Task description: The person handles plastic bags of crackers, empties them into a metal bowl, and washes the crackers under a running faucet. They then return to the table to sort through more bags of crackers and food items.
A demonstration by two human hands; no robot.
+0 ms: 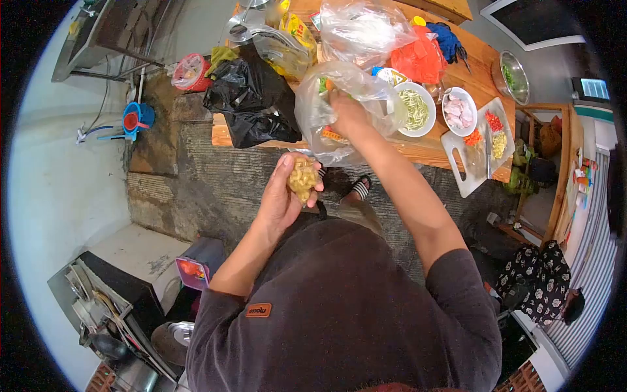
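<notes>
My left hand [282, 196] is cupped around a small clear packet of yellowish pieces [303, 178], held in front of my body below the table edge. My right hand [347, 112] reaches inside a large clear plastic bag [320, 114] that lies on the wooden table [428, 149]; its fingers are hidden in the plastic, so whether they grip anything is unclear. Inside the bag I see green and orange bits.
On the table stand a black plastic bag [251, 98], an orange bag [418, 59], more clear bags [362, 29], a bowl of green shreds [414, 108], a bowl of pale slices [459, 111], a white cutting board with chopped vegetables [483, 140] and a steel bowl [513, 75]. My sandalled foot [358, 188] is beneath the table.
</notes>
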